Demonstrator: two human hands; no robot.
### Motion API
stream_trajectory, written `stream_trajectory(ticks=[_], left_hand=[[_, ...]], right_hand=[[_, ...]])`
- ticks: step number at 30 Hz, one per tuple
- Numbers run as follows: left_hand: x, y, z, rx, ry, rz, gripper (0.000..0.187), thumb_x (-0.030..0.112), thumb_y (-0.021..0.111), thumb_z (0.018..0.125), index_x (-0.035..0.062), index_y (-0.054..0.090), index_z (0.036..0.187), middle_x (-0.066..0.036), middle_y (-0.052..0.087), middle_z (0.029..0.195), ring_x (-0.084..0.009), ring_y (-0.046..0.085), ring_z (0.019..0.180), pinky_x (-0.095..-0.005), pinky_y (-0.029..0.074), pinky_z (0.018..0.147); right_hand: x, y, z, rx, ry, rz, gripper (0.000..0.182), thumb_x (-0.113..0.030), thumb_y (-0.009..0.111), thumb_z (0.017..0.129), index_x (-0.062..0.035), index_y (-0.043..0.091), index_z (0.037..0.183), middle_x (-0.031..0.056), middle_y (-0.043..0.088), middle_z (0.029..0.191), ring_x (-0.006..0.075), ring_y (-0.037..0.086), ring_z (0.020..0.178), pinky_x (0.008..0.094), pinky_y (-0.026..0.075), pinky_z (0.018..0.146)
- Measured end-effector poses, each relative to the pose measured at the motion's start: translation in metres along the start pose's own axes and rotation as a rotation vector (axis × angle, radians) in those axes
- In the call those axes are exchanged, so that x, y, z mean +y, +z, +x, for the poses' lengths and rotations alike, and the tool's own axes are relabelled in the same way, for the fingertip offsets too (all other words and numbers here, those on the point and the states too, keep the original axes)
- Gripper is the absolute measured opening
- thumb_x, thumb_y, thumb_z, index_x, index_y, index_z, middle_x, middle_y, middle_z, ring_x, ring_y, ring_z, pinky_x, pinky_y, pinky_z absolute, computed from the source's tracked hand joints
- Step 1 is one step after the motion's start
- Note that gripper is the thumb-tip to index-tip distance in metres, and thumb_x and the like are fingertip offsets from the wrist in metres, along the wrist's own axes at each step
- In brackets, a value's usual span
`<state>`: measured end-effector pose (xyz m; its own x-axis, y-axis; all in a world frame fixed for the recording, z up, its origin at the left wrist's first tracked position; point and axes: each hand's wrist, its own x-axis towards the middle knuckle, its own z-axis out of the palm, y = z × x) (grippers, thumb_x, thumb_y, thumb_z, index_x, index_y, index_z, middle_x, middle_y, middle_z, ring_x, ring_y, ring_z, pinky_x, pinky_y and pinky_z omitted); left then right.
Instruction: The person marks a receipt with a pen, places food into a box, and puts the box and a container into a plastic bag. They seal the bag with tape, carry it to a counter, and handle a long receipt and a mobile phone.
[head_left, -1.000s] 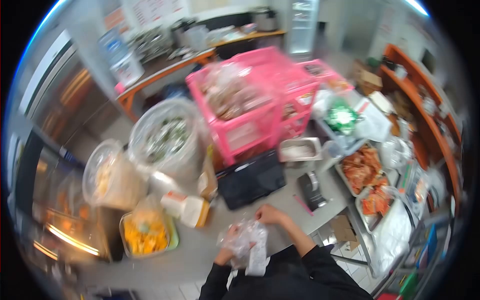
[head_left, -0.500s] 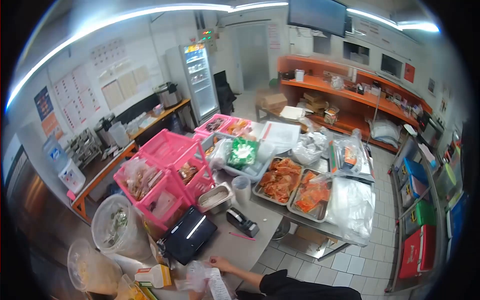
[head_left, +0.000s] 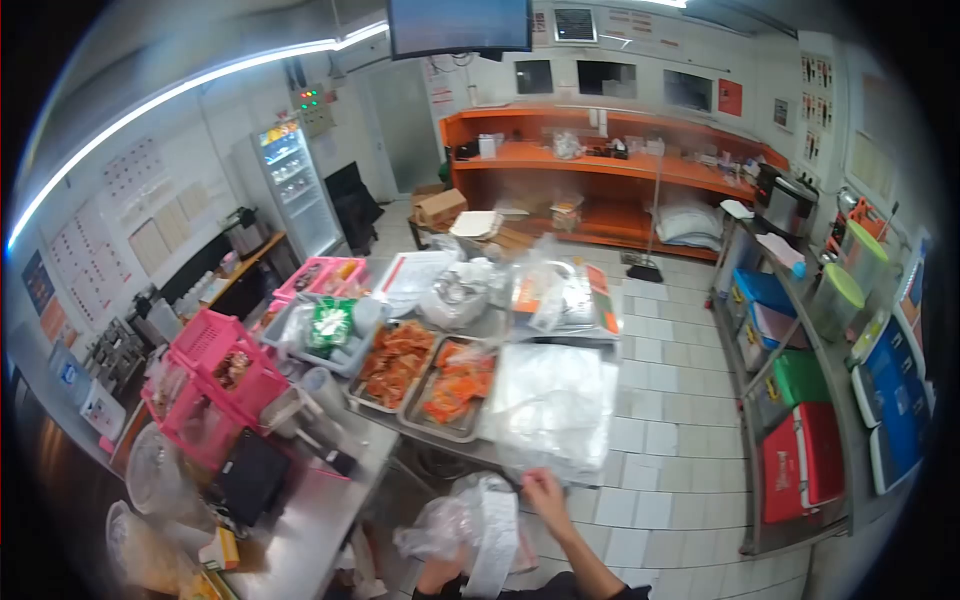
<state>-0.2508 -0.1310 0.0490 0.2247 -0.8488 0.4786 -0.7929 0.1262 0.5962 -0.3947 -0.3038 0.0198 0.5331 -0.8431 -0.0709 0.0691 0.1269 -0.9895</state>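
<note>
My left hand [head_left: 442, 572], low in the head view, is closed on a clear plastic bag [head_left: 438, 525]; what the bag contains is blurred. A long white printed paper slip [head_left: 495, 535] hangs against the bag's right side. To the right of the slip, my right hand [head_left: 545, 495] is raised with its fingers curled together. Whether anything is pinched in them is hidden. Just beyond its fingertips lies a pile of clear plastic sheets or bags [head_left: 545, 400] at the table edge. Two metal trays of orange-red food, a left tray [head_left: 378, 405] and a right tray [head_left: 408, 425], sit left of that pile.
A steel counter [head_left: 315, 510] with a black tablet-like device [head_left: 250, 475] and pink baskets [head_left: 235, 375] stands to the left. Rightward is a tiled floor [head_left: 670, 430], then a metal shelf [head_left: 800, 540] holding a red cooler box [head_left: 790, 465]. An orange shelf unit [head_left: 600, 165] lines the back.
The view has swung right. The plastic bag and paper slip have come off the counter and are now in front of the food table. My right hand has moved to beside the clear plastic pile.
</note>
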Motion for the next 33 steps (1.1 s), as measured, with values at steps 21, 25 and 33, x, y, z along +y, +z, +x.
stream_trajectory(ticks=[21,25,33], left_hand=[[-0.096,0.229,0.457,0.453,-0.604,0.695,0.069,0.047,0.063,0.076,-0.0045,0.045,0.117,-0.024,0.046,0.119,-0.0387,0.042,0.110,-0.0470,0.031,0.095],[-0.113,0.237,0.499,0.149,-0.752,0.634,0.071,0.051,0.060,0.077,-0.0113,0.048,0.110,-0.029,0.051,0.110,-0.0415,0.045,0.106,-0.0447,0.035,0.093],[-0.217,0.208,0.428,0.041,-0.586,1.204,0.030,0.017,0.041,0.089,0.0024,0.050,0.114,-0.022,0.055,0.102,-0.0370,0.049,0.094,-0.0421,0.038,0.084]], right_hand=[[-0.067,-0.495,-0.017,1.057,0.071,-0.633,0.029,-0.016,0.040,0.093,0.0093,0.051,0.101,0.0272,0.053,0.102,0.0394,0.046,0.100,0.0399,0.035,0.091],[-0.070,-0.578,0.006,1.143,0.045,-0.806,0.033,-0.018,0.039,0.094,0.0108,0.049,0.108,0.0287,0.052,0.107,0.0396,0.047,0.103,0.0395,0.036,0.092],[-0.022,-0.721,0.179,1.326,-0.050,-0.873,0.040,-0.020,0.038,0.095,0.0128,0.046,0.116,0.0306,0.051,0.115,0.0402,0.049,0.107,0.0391,0.037,0.093]])
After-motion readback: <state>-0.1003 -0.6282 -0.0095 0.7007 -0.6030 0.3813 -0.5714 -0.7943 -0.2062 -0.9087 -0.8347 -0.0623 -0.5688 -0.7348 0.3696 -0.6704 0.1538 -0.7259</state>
